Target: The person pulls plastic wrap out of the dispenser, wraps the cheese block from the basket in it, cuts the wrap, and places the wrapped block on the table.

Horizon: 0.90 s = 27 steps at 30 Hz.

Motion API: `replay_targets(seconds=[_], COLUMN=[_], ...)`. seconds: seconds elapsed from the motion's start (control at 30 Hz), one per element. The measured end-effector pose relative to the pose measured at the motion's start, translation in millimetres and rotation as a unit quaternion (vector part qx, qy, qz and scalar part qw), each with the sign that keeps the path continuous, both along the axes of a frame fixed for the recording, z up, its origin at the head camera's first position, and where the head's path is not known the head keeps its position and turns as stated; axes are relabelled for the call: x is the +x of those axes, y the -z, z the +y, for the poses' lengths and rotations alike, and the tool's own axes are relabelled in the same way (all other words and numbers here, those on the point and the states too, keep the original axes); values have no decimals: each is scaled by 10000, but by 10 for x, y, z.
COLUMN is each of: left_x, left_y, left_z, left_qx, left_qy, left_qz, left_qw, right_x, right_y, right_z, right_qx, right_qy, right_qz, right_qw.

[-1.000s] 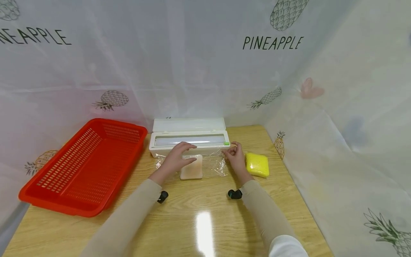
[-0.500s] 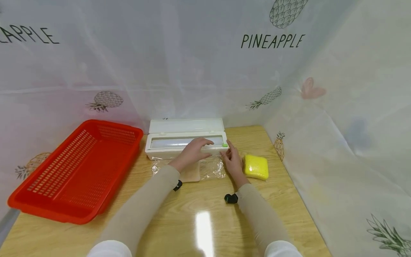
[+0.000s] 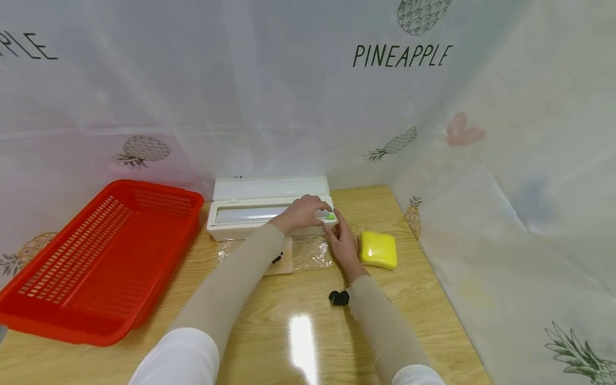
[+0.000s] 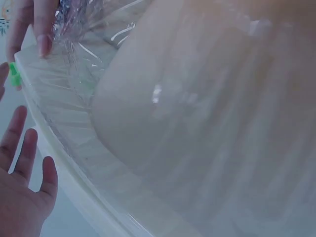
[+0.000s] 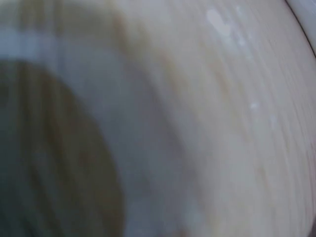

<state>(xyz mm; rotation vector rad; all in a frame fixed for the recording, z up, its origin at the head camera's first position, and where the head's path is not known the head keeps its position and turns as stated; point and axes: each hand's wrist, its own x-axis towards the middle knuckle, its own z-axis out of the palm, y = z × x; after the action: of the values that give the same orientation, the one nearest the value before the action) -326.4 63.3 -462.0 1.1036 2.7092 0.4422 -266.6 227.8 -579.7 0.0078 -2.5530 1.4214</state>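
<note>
A white cling film dispenser (image 3: 231,233) stands at the back of the table, its lid raised and the film roll showing inside. My left hand (image 3: 299,214) is over its right end, thumb and fingers apart, close to the green slider (image 3: 331,217); contact with the slider is unclear. With thumb and forefinger my right hand (image 3: 343,243) holds the dispenser's right front corner. Clear cling film (image 3: 312,254) hangs from the front edge onto the table. A flat, pale square piece (image 3: 285,262), like a bread slice, lies by the film, partly hidden by my left arm.
A yellow block (image 3: 378,250) in shiny wrap lies right of my right hand. On the left sits a red perforated plastic basket (image 3: 115,267). A printed curtain (image 3: 279,107) hangs close behind the table. The right wrist view is blurred.
My left hand has moved right, from above the pale square piece to the slider end of the dispenser. My right hand stays at the right corner. The head view has shifted slightly right.
</note>
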Motion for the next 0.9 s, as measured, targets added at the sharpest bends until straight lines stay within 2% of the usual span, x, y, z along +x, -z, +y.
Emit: replay_targets(seconds=[0.13, 0.23, 0.37, 0.6, 0.77, 0.9], left_x=[-41, -67, -107, -192, -236, -243], left_y=[-18, -14, -11, -29, -59, -85], left_z=[72, 110, 140, 97, 64, 61], left_qx=[-71, -119, -339, -739, -753, -737], left_qy=[135, 156, 237, 678, 1006, 1072], left_qz=[-156, -118, 82, 660, 854, 797], left_qw=[9998, 9997, 9991, 9928, 9884, 9883], right_x=[14, 16, 3, -5, -1, 8], right_y=[-11, -33, -33, -29, -40, -41], right_z=[2, 4, 10, -8, -14, -11], right_qx=[110, 110, 35, 41, -27, -117], right_qy=[-61, -125, -170, -78, -55, -32], right_qz=[-11, 65, 89, -136, -303, -362], right_qw=[9999, 9998, 9998, 9999, 9995, 9993])
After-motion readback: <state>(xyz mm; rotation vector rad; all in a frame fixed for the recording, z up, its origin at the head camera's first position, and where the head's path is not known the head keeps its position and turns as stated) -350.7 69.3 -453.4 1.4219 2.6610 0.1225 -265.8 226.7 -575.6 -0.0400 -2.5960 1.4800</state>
